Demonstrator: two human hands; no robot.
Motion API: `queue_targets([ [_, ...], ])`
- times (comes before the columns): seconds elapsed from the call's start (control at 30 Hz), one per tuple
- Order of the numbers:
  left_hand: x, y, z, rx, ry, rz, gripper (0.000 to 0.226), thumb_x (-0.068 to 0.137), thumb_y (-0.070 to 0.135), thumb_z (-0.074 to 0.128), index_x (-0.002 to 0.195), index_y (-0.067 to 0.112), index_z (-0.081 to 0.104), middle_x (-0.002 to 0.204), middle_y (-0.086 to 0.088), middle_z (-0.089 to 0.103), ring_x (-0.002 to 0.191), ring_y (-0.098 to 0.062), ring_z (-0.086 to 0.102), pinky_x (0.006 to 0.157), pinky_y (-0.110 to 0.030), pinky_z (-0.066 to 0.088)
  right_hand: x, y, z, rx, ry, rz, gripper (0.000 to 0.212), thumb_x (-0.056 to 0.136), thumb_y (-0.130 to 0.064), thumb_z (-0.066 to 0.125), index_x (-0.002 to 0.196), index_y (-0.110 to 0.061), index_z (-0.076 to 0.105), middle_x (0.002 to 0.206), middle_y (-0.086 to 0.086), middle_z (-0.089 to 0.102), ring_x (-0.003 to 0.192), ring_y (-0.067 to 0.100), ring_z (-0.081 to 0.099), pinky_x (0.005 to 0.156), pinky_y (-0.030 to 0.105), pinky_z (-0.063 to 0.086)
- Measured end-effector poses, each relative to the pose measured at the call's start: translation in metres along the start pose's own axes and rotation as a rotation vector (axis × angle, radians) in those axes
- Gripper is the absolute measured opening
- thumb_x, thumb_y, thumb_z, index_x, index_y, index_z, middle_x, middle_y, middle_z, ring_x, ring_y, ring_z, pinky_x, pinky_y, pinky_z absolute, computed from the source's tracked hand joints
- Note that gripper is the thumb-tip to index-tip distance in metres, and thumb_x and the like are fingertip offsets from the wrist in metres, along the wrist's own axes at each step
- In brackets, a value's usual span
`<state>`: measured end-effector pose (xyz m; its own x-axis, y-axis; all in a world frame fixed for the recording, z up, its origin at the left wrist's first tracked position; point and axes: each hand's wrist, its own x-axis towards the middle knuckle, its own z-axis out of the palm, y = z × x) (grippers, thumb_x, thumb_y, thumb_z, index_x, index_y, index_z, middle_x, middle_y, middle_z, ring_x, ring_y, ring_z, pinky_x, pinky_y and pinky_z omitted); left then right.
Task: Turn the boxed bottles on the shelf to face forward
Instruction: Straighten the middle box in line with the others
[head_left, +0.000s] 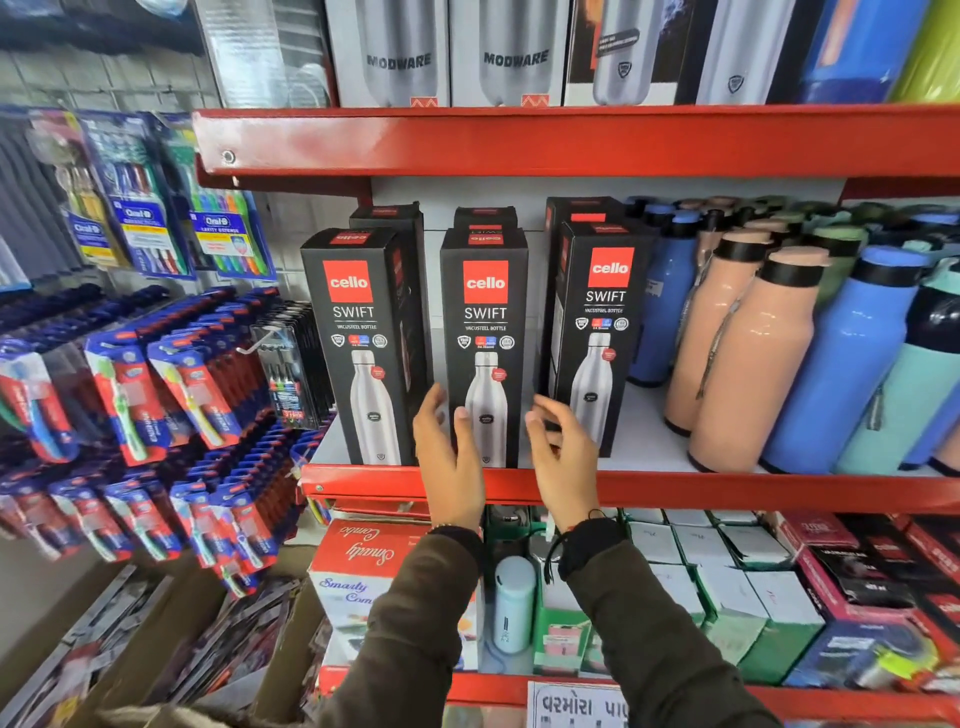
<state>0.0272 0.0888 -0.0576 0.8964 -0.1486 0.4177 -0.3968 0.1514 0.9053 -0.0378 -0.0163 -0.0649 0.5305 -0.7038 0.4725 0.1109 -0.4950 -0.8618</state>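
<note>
Three black boxed bottles stand along the front of the red shelf (727, 491), each showing its printed front. The left box (363, 332) and the middle box (485, 322) face me squarely; the right box (602, 312) is angled slightly. More black boxes (387, 215) stand behind them. My left hand (449, 457) grips the lower left edge of the middle box, thumb on its front and fingers round its side. My right hand (563, 462) hovers in the gap between the middle and right boxes with its fingers curled and apart, holding nothing.
Loose peach bottles (748, 374) and blue bottles (841, 374) crowd the shelf right of the boxes. Toothbrush packs (156, 374) hang at the left. Grey bottle boxes (400, 52) fill the shelf above; cartons (358, 566) and small boxes sit below.
</note>
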Motion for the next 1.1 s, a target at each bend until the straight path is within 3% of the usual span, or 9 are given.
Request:
queue_targets([
  [0.1, -0.013, 0.000, 0.009, 0.018, 0.125, 0.145, 0.045, 0.104, 0.033, 0.048, 0.148, 0.026, 0.039, 0.144, 0.013, 0.044, 0.136, -0.013, 0.043, 0.114, -0.036, 0.038, 0.002, 0.001, -0.017, 0.006, 0.128, -0.075, 0.026, 0.100, -0.025, 0.055, 0.125, -0.021, 0.062, 0.117, -0.004, 0.066, 0.098, 0.000, 0.062, 0.077, 0.005, 0.045],
  [0.2, -0.022, 0.006, 0.024, 0.047, 0.164, 0.243, 0.042, 0.102, 0.029, 0.047, 0.144, 0.030, 0.042, 0.141, 0.015, 0.046, 0.122, -0.013, 0.046, 0.106, -0.037, 0.039, 0.008, 0.003, -0.037, 0.006, 0.236, -0.123, 0.027, 0.099, -0.020, 0.055, 0.126, -0.021, 0.059, 0.122, -0.002, 0.062, 0.105, 0.011, 0.060, 0.085, 0.017, 0.048],
  [0.3, -0.029, 0.014, 0.044, 0.057, 0.054, 0.344, 0.041, 0.104, 0.028, 0.044, 0.144, 0.031, 0.043, 0.142, 0.012, 0.047, 0.129, -0.021, 0.047, 0.111, -0.042, 0.038, 0.019, 0.012, -0.056, -0.011, 0.278, -0.108, 0.034, 0.098, -0.023, 0.056, 0.132, -0.021, 0.052, 0.128, -0.004, 0.055, 0.118, 0.017, 0.053, 0.097, 0.034, 0.048],
  [0.4, -0.032, 0.023, 0.070, 0.014, -0.101, 0.366, 0.044, 0.107, 0.028, 0.038, 0.150, 0.023, 0.038, 0.149, 0.005, 0.045, 0.144, -0.009, 0.038, 0.118, -0.025, 0.031, 0.032, 0.025, -0.069, -0.038, 0.216, -0.026, 0.044, 0.099, -0.027, 0.055, 0.141, -0.019, 0.044, 0.139, 0.001, 0.048, 0.133, 0.023, 0.044, 0.111, 0.044, 0.038],
  [0.53, -0.029, 0.027, 0.104, 0.038, -0.241, 0.203, 0.054, 0.108, 0.019, 0.035, 0.160, 0.014, 0.020, 0.167, 0.005, 0.021, 0.156, -0.009, 0.017, 0.127, -0.027, 0.014, 0.049, 0.038, -0.076, -0.011, 0.052, 0.067, 0.049, 0.102, -0.023, 0.050, 0.147, -0.009, 0.038, 0.150, 0.012, 0.044, 0.140, 0.024, 0.040, 0.116, 0.038, 0.032],
  [0.63, -0.019, 0.029, 0.121, 0.022, -0.301, 0.000, 0.056, 0.109, 0.020, 0.032, 0.160, 0.009, 0.011, 0.170, -0.003, 0.010, 0.157, -0.011, 0.010, 0.125, -0.022, 0.006, 0.059, 0.043, -0.079, 0.023, -0.022, 0.122, 0.044, 0.103, -0.025, 0.047, 0.145, -0.014, 0.042, 0.141, 0.002, 0.052, 0.128, 0.014, 0.048, 0.103, 0.022, 0.034],
  [0.73, -0.009, 0.029, 0.129, -0.018, -0.302, -0.230, 0.055, 0.109, 0.026, 0.032, 0.160, 0.010, 0.017, 0.169, -0.004, 0.019, 0.156, -0.015, 0.018, 0.119, -0.019, 0.012, 0.064, 0.049, -0.081, 0.020, -0.047, 0.124, 0.041, 0.103, -0.029, 0.048, 0.141, -0.014, 0.048, 0.123, -0.008, 0.051, 0.117, 0.006, 0.044, 0.086, 0.002, 0.027],
  [0.83, -0.004, 0.026, 0.130, -0.032, -0.304, -0.345, 0.052, 0.109, 0.030, 0.033, 0.156, 0.010, 0.030, 0.164, -0.008, 0.033, 0.152, -0.020, 0.030, 0.118, -0.024, 0.021, 0.067, 0.055, -0.083, 0.004, -0.036, 0.102, 0.038, 0.103, -0.027, 0.048, 0.137, -0.012, 0.052, 0.119, -0.010, 0.051, 0.113, 0.007, 0.045, 0.077, -0.006, 0.026],
  [1.1, -0.010, 0.023, 0.126, -0.026, -0.200, -0.351, 0.045, 0.108, 0.029, 0.037, 0.149, 0.012, 0.045, 0.155, -0.007, 0.047, 0.146, -0.022, 0.040, 0.108, -0.021, 0.025, 0.061, 0.055, -0.091, 0.006, -0.046, 0.079, 0.033, 0.101, -0.026, 0.051, 0.131, -0.014, 0.057, 0.116, -0.011, 0.058, 0.110, 0.007, 0.053, 0.080, -0.001, 0.034],
])
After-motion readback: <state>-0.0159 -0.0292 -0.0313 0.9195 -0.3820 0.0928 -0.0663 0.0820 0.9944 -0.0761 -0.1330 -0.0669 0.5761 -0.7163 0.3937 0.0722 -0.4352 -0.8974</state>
